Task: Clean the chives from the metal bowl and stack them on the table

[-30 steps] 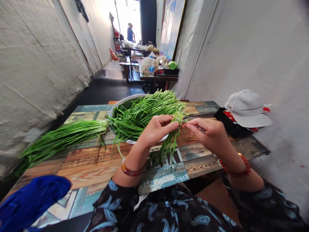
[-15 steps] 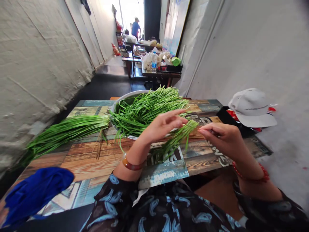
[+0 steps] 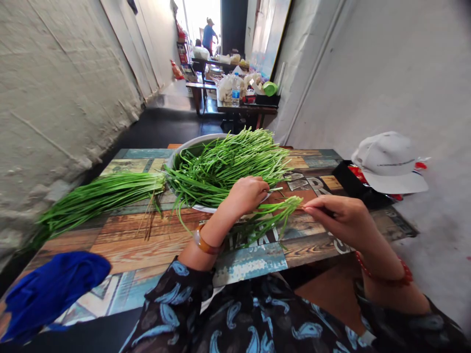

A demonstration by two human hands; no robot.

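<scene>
My left hand (image 3: 247,193) is closed, knuckles up, at the near rim of a metal basin (image 3: 184,147). A pale stalk end juts from its fingertips. Long green garlic chives (image 3: 235,162) heap up in the basin, cut ends to the right. In front of it a small bunch of chives (image 3: 281,212) lies on the table, pale ends to the right. Just beyond those ends my right hand (image 3: 336,213) pinches thumb and forefinger together. Something thin and brownish shows at its fingertips, too small to name.
Another pile of chives (image 3: 106,196) lies at left, with thin brown strands (image 3: 150,215) beside it. A blue cloth (image 3: 57,289) rests at the near left corner. At right a white cap (image 3: 388,159) sits on a black box (image 3: 362,189). Far back, a person (image 3: 208,37) stands beyond cluttered tables.
My left hand's fingers, stretched out above the small bunch before, are now curled down at the basin's rim. My right hand stays pinched near the bunch's pale ends.
</scene>
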